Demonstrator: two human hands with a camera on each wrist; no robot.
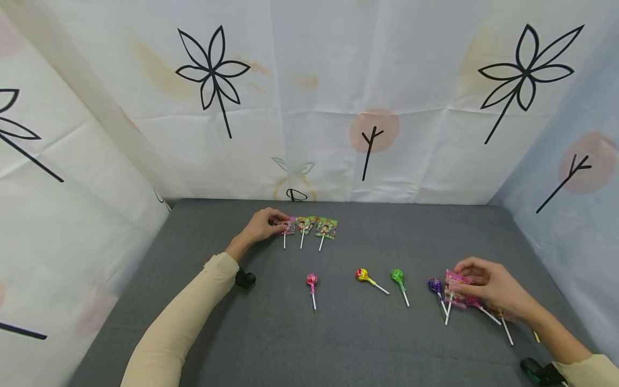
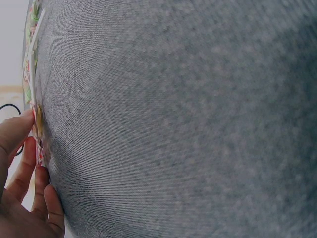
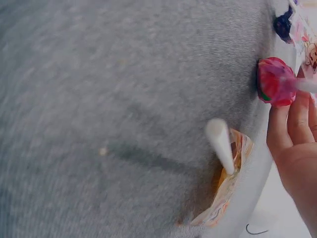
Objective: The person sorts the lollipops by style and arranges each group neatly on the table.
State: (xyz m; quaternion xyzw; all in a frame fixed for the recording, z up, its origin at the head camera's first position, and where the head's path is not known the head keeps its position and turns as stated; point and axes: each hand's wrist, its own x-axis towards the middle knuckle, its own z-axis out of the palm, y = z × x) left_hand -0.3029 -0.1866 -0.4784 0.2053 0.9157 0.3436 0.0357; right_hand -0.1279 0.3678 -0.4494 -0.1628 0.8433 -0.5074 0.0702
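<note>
Head view: your left hand (image 1: 261, 224), nearly closed, pinches the purple lollipop packet (image 1: 291, 226) (leftmost of three); your right hand (image 1: 494, 285), also nearly closed, pinches the pink packet (image 1: 453, 278).

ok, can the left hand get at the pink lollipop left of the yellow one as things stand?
Likely yes, if it lets go first: the left hand pinches a flat-wrapped lollipop, but the pink lollipop lies uncovered, with bare grey cloth around it.
</note>
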